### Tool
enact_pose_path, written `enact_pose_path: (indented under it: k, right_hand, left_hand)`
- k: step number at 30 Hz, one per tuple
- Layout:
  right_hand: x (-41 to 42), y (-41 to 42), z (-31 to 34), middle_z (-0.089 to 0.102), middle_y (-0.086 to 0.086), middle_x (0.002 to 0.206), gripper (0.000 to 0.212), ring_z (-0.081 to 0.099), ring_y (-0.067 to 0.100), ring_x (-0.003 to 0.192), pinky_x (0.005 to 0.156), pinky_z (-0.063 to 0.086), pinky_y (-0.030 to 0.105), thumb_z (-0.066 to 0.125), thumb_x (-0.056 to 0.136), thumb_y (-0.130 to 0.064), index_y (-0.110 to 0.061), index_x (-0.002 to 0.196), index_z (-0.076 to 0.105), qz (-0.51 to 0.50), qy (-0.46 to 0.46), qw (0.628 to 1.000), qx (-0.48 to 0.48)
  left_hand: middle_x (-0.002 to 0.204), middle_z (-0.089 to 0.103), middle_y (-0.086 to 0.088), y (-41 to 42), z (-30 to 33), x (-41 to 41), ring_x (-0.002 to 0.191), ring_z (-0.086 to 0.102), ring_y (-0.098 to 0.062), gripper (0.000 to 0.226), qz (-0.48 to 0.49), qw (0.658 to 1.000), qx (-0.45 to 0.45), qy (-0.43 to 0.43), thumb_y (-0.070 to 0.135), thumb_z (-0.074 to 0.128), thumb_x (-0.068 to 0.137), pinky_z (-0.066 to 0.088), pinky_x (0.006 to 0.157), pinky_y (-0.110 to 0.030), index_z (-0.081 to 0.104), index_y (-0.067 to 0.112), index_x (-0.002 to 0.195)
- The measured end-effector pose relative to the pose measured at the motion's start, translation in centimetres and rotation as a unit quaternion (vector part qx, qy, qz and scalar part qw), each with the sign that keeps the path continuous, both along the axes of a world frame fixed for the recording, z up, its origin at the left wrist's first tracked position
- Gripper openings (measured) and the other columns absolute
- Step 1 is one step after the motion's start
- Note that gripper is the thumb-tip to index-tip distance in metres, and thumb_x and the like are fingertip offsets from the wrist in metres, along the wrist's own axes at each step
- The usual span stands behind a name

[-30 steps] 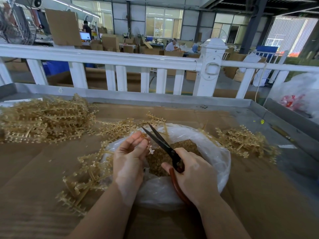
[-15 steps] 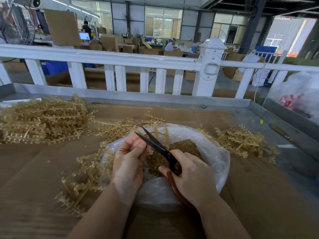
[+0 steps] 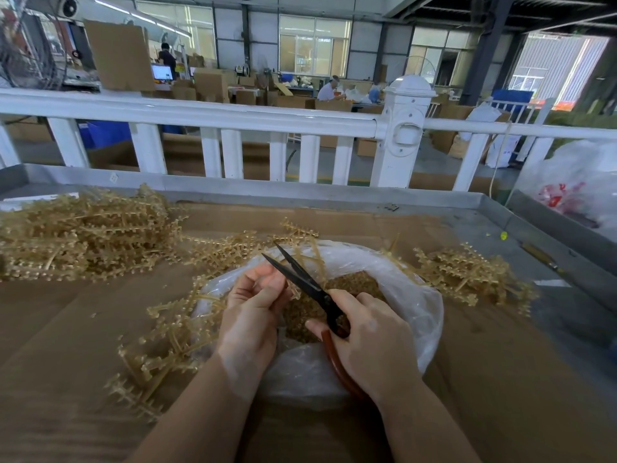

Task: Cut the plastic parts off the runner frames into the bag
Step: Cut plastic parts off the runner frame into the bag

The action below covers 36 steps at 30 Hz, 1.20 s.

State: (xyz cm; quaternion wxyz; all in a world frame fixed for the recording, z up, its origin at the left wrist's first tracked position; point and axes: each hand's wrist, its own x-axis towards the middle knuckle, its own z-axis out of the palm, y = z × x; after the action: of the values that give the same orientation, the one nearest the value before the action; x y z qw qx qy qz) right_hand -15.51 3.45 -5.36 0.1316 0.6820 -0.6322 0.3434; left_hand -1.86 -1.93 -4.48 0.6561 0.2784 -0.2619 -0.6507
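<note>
Runner frame sat pinched in the left hand, held right over the mouth of the bag, likely so that each snipped part would drop straight in. The right hand was wrapped around the red handles of the scissors, whose black blades stood apart around the frame beside the left fingertips. Cut parts already filled the bag's middle. Just left of the bag a loose tangle of frames lay within easy reach on the cardboard. Further off, a bigger heap waited at the left and a smaller pile at the right. Beyond stood a white railing.
</note>
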Motion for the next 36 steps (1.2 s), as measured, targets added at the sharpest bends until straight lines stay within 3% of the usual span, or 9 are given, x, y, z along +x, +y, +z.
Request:
enact_pose_path:
  k: [3,8,11,16,24,36]
  right_hand:
    - [0.03,0.03,-0.03,0.063,-0.006,0.076,0.049,0.061,0.014,0.072,0.059,0.049,0.024,0.055,0.079,-0.061,-0.025,0.108,0.068,0.003,-0.003,1.000,0.005]
    - [-0.06,-0.05,-0.10,0.065,-0.007,0.082,0.045,0.062,0.012,0.077,0.066,0.047,0.019,0.066,0.077,-0.055,-0.025,0.111,0.066,0.018,-0.015,1.000,0.019]
    - [-0.06,-0.08,-0.07,0.065,-0.008,0.081,0.043,0.062,0.011,0.074,0.066,0.043,0.016,0.070,0.075,-0.052,-0.025,0.109,0.067,0.016,-0.015,1.000,0.013]
    - [0.01,0.05,0.04,0.065,-0.007,0.080,0.044,0.063,0.013,0.074,0.064,0.047,0.020,0.068,0.077,-0.053,-0.023,0.109,0.067,0.029,-0.018,0.999,0.013]
    - [0.19,0.20,0.35,0.064,-0.007,0.078,0.040,0.060,0.011,0.070,0.063,0.038,0.015,0.065,0.080,-0.053,-0.022,0.106,0.066,0.055,-0.042,0.997,0.036]
    - [0.10,0.24,0.35,0.065,-0.007,0.076,0.038,0.059,0.008,0.067,0.060,0.040,0.014,0.060,0.080,-0.055,-0.023,0.101,0.066,0.064,-0.066,0.995,0.035]
  left_hand:
    - [0.063,0.064,0.003,0.05,0.05,0.07,0.059,0.063,-0.006,0.023,0.008,1.000,0.010,0.011,-0.007,0.054,0.085,0.053,0.057,-0.016,0.057,0.014,0.076]
    - [0.075,0.071,-0.005,-0.15,-0.05,0.11,0.063,0.069,-0.010,0.027,0.015,0.998,0.048,0.049,-0.009,0.052,0.087,0.055,0.056,-0.018,0.058,0.015,0.095]
    - [0.078,0.071,-0.007,-0.20,-0.01,0.13,0.065,0.070,-0.013,0.027,0.007,0.997,0.055,0.050,-0.010,0.050,0.088,0.056,0.057,-0.020,0.057,0.014,0.098]
    - [0.078,0.070,-0.005,-0.04,0.09,0.16,0.067,0.070,-0.011,0.024,-0.026,0.999,0.041,0.021,-0.010,0.048,0.089,0.057,0.061,-0.019,0.056,0.012,0.095]
    - [0.078,0.066,-0.005,0.14,-0.02,0.23,0.063,0.066,-0.010,0.021,-0.056,0.998,0.019,-0.024,-0.010,0.050,0.087,0.055,0.058,-0.018,0.058,0.009,0.092]
    - [0.078,0.068,-0.008,0.36,0.25,0.15,0.065,0.068,-0.015,0.029,-0.062,0.997,-0.001,-0.036,-0.012,0.048,0.085,0.056,0.057,-0.024,0.061,0.007,0.103]
